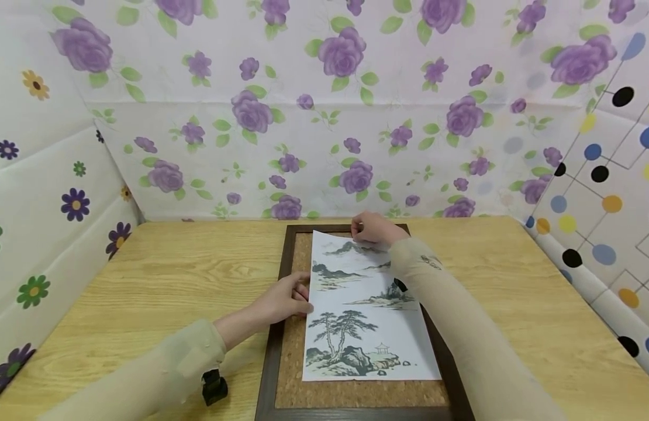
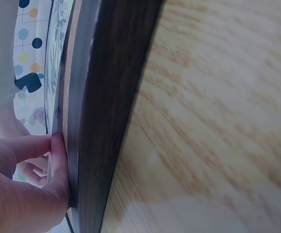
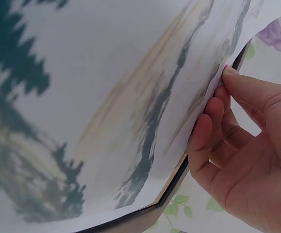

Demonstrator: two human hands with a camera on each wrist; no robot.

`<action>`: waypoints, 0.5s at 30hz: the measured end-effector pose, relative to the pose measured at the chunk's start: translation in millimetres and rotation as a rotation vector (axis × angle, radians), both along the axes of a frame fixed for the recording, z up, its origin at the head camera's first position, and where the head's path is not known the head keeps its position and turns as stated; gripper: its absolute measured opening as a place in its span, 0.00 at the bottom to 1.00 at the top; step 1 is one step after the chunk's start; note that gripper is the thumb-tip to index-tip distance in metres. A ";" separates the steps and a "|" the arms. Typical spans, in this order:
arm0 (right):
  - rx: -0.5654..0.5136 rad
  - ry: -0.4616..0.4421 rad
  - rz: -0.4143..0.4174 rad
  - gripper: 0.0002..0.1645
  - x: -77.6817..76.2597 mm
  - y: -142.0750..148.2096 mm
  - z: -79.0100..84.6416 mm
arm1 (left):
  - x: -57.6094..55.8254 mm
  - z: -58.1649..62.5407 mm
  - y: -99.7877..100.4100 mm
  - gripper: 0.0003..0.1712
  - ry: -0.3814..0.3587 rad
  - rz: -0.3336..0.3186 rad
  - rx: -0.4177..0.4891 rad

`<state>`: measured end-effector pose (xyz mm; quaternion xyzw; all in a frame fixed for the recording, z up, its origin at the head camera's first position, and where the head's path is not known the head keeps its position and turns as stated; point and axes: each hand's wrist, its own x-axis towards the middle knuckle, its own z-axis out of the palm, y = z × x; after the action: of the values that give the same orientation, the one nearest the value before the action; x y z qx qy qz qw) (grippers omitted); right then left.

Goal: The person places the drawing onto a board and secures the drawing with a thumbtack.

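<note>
A sheet of paper printed with an ink landscape lies slightly tilted over a cork board in a dark wooden frame. My left hand pinches the sheet's left edge around mid-height; in the left wrist view its thumb and index fingertips meet beside the dark frame. At the sheet's top edge is my right hand. The right wrist view shows that hand's thumb against a small pink pin at the paper's edge, mostly covered, with the other fingers curled below.
The board rests on a light wood-grain table, its far end near a wall cloth with purple flowers. Patterned cloths also hang at left and right. A small black device sits at the left wrist.
</note>
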<state>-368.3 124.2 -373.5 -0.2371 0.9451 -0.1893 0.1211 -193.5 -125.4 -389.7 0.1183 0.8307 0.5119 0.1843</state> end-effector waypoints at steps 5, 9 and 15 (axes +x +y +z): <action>0.001 -0.002 0.008 0.05 0.7 0.8 -1.2 | -0.6 -1.8 0.6 0.42 -0.001 -0.010 -0.006; -0.007 0.007 0.017 0.05 1.7 -0.2 -1.3 | -0.8 -2.4 0.0 0.43 -0.005 -0.007 0.005; 0.000 0.041 0.028 0.05 3.2 -0.1 1.5 | -1.9 -1.7 -0.1 0.43 -0.008 -0.014 0.016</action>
<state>-365.1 124.0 -372.0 -0.2543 0.9440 -0.1826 0.1043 -195.4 -125.6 -391.4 0.1234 0.8250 0.5176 0.1903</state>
